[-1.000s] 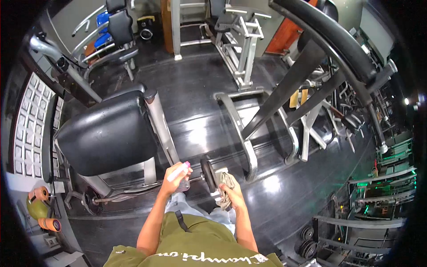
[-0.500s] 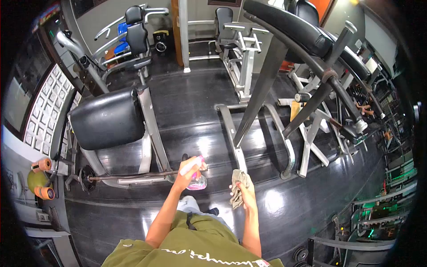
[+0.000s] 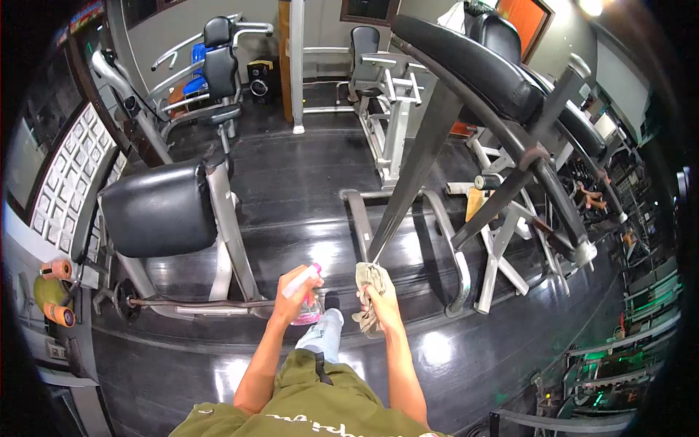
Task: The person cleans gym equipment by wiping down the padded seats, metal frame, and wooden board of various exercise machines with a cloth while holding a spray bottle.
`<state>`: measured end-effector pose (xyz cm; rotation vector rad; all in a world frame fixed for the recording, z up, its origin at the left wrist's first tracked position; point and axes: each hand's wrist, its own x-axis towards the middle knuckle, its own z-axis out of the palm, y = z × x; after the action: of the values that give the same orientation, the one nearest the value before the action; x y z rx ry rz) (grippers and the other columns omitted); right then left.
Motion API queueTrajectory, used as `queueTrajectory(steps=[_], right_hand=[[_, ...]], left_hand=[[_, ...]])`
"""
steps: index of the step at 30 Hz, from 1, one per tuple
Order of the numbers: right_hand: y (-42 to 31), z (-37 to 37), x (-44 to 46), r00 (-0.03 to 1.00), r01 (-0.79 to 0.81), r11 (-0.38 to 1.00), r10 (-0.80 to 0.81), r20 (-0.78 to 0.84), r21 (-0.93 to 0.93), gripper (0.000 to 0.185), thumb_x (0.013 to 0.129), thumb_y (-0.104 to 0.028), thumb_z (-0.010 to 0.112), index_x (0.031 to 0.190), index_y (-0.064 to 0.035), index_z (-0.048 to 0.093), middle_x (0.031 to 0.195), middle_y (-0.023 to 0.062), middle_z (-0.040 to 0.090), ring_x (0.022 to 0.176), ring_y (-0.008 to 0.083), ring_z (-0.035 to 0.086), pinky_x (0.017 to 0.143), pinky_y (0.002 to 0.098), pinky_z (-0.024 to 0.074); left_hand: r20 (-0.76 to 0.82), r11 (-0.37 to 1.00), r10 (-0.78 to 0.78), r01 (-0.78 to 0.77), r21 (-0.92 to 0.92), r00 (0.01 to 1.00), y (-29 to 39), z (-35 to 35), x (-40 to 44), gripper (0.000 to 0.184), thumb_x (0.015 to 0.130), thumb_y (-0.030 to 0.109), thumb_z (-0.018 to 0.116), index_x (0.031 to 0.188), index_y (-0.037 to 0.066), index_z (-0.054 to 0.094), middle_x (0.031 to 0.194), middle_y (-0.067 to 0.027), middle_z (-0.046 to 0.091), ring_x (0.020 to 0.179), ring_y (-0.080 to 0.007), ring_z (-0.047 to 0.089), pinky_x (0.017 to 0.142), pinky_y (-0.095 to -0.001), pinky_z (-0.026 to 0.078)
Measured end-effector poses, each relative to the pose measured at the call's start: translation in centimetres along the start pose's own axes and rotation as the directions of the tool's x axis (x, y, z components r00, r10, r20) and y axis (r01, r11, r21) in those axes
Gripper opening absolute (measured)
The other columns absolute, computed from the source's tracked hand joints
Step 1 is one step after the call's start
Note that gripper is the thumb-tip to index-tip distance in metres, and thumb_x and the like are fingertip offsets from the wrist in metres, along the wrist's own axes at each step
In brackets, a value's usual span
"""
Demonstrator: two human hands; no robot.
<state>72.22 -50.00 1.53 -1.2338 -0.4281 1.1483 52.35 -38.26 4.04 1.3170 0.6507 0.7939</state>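
Observation:
My left hand [image 3: 293,288] is wrapped round the neck of a spray bottle [image 3: 309,313], a clear one with pink liquid and a white and pink trigger head. Its lower body shows below my fingers. In my right hand [image 3: 384,302] a crumpled beige cloth [image 3: 370,280] is gripped, its folds hanging past my fingers. Both hands are held out in front of my body, apart from each other. Just beyond the cloth rises the grey metal frame [image 3: 360,222] of a tall padded machine, with its black pad [image 3: 466,62] at upper right.
A bench with a black pad [image 3: 159,211] stands on the left, with a bar [image 3: 196,303] low beside it. Further back are a seated machine [image 3: 220,69] and a white-framed machine [image 3: 395,124]. Dark glossy floor [image 3: 291,189] runs between them. Orange rollers [image 3: 58,313] sit at far left.
My view has shifted as my body moves forward, and a leg now shows stepping out. Both hands appear slightly further left, still holding the bottle and the cloth.

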Motion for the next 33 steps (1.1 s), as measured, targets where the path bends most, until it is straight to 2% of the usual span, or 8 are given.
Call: queueTrajectory(steps=[11,14,18,23,26,27,32,33], right_hand=[[-6.9,0.6,18.5,0.980,-0.077,0.968,0.117,0.159,-0.240,0.050,0.091,-0.007,0.056,0.139,-0.0165,0.045,0.099,0.0026,0.060,0.075,0.0105,0.058,0.048,0.0227,0.0433],[-8.9,1.9,23.8,0.974,-0.152,0.927,0.199,0.105,-0.342,0.049,0.091,-0.012,0.059,0.138,-0.0180,0.047,0.099,0.0010,0.061,0.074,0.0099,0.057,0.049,0.0218,0.0429],[-10.3,3.4,29.7,0.972,-0.167,0.910,0.216,0.091,-0.380,0.049,0.090,-0.015,0.062,0.137,-0.0194,0.049,0.098,-0.0012,0.061,0.074,0.0079,0.056,0.049,0.0228,0.0423],[-11.9,5.7,34.8,0.974,-0.151,0.935,0.196,0.111,-0.322,0.059,0.077,-0.017,0.082,0.130,-0.0142,0.054,0.100,-0.0018,0.060,0.066,0.0055,0.050,0.046,0.0213,0.0337],[-12.0,7.0,37.4,0.973,-0.158,0.931,0.203,0.106,-0.328,0.060,0.076,-0.016,0.085,0.128,-0.0138,0.055,0.099,-0.0015,0.060,0.064,0.0054,0.049,0.045,0.0214,0.0325],[-12.3,7.8,38.3,0.965,-0.204,0.932,0.243,0.101,-0.299,0.058,0.078,-0.005,0.081,0.128,-0.0139,0.053,0.092,-0.0030,0.057,0.062,0.0037,0.046,0.044,0.0193,0.0294],[-12.6,11.3,44.0,0.947,-0.224,0.919,0.284,0.149,-0.325,0.048,0.081,-0.007,0.076,0.124,-0.0121,0.054,0.087,-0.0020,0.057,0.060,0.0043,0.046,0.042,0.0179,0.0287],[-12.3,12.0,45.7,0.939,-0.225,0.921,0.292,0.183,-0.319,0.047,0.082,-0.007,0.075,0.123,-0.0118,0.054,0.087,-0.0020,0.057,0.061,0.0044,0.047,0.042,0.0177,0.0290]], left_hand=[[-0.055,0.986,-0.115,0.107,-0.124,0.992,-4.1,-2.6,16.0,0.032,0.091,0.027,0.060,0.091,-0.004,0.066,0.076,-0.0098,0.065,0.047,-0.0125,0.056,0.044,-0.0255,0.042],[-0.073,0.986,-0.131,0.122,-0.116,0.989,-3.1,-3.7,21.5,0.029,0.090,0.025,0.060,0.086,-0.003,0.065,0.077,-0.0081,0.065,0.048,-0.0119,0.056,0.044,-0.0250,0.042],[-0.085,0.985,-0.127,0.115,-0.132,0.988,-2.0,-5.0,27.7,0.024,0.090,0.020,0.061,0.084,-0.002,0.065,0.077,-0.0075,0.064,0.047,-0.0114,0.055,0.044,-0.0256,0.042],[-0.096,0.993,-0.114,0.110,-0.045,0.989,-0.8,-7.3,33.4,0.021,0.089,0.018,0.062,0.084,-0.003,0.064,0.076,-0.0065,0.062,0.049,-0.0112,0.055,0.045,-0.0255,0.042],[-0.140,0.999,-0.039,0.043,0.030,0.989,0.3,-9.3,35.4,0.022,0.091,0.018,0.062,0.084,-0.003,0.064,0.078,-0.0057,0.061,0.051,-0.0108,0.056,0.047,-0.0247,0.043],[-0.161,0.999,-0.031,0.035,0.018,0.987,0.9,-10.0,35.9,0.023,0.092,0.018,0.062,0.085,-0.003,0.064,0.079,-0.0055,0.060,0.052,-0.0105,0.056,0.048,-0.0249,0.043],[-0.330,0.999,0.007,0.004,0.033,0.944,2.2,-14.2,37.5,0.022,0.094,0.017,0.061,0.086,-0.004,0.064,0.080,-0.0058,0.060,0.052,-0.0091,0.055,0.051,-0.0254,0.044],[-0.355,0.999,-0.007,0.022,0.038,0.935,1.9,-15.3,37.6,0.028,0.094,0.025,0.061,0.091,-0.003,0.063,0.084,-0.0075,0.063,0.055,-0.0101,0.057,0.052,-0.0249,0.045]])
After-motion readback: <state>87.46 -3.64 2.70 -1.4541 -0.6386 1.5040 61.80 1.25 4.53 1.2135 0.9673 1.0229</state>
